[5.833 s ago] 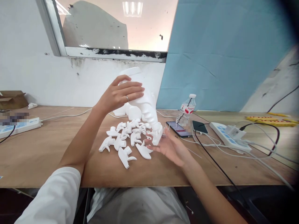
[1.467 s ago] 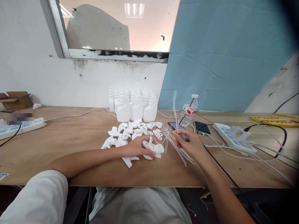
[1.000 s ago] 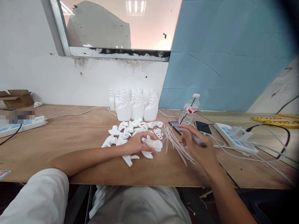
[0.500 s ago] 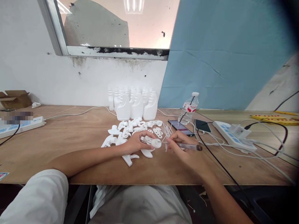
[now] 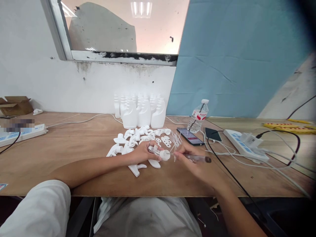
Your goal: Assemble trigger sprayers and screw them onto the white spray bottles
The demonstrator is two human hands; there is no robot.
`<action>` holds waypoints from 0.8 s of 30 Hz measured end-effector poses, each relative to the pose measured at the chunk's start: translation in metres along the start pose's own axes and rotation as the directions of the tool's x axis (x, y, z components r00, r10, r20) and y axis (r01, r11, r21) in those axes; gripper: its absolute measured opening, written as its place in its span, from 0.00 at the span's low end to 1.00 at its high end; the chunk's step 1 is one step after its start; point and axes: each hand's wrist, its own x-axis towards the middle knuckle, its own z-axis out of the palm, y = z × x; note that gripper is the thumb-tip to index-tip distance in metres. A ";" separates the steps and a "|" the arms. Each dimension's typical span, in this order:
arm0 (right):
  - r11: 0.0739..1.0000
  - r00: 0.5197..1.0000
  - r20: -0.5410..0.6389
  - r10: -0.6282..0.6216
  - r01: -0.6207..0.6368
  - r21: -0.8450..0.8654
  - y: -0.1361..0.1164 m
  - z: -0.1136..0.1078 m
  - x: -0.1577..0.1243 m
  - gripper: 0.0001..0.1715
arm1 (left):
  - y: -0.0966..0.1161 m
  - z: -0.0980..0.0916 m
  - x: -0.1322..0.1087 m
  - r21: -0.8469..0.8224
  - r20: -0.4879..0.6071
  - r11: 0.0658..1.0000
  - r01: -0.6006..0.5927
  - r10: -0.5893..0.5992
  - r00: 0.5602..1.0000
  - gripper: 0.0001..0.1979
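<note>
My left hand (image 5: 142,152) is closed around a white trigger spray head (image 5: 165,155), whose round collar faces right. In my right hand (image 5: 194,166) is a screwdriver (image 5: 198,158) with a clear handle and a dark end. Its thin shaft points left at the collar; whether the tip is inside cannot be made out. Loose white spray triggers (image 5: 134,169) lie around and behind my left hand. Thin white tubes (image 5: 175,140) are spread just behind my right fingertips, beside several small white rings (image 5: 166,141).
White spray bottles (image 5: 144,117) stand grouped against the wall. To the right are a phone (image 5: 190,136), a water bottle (image 5: 197,117), a second dark device (image 5: 213,134) and a power strip (image 5: 244,144) with trailing cables. Another power strip (image 5: 23,134) and a cardboard box (image 5: 16,105) are at left.
My right hand and the screwdriver have shifted slightly left, toward the spray head's collar. My left hand keeps its hold with little movement. The whole view has shifted slightly.
</note>
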 end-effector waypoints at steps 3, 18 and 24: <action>0.976 0.995 0.009 0.100 -0.100 0.194 0.006 -0.001 0.002 0.19 | 0.000 0.000 -0.001 -0.053 0.083 0.998 0.035 -0.031 0.996 0.25; 0.622 0.925 0.277 0.262 -0.381 0.684 0.016 0.008 0.007 0.20 | -0.007 -0.006 0.001 -0.044 0.187 0.998 -0.055 0.062 0.980 0.23; 0.887 1.000 -0.008 -0.007 0.010 0.461 0.021 0.012 0.010 0.13 | -0.003 -0.007 0.001 -0.261 0.131 0.963 0.068 -0.035 0.991 0.28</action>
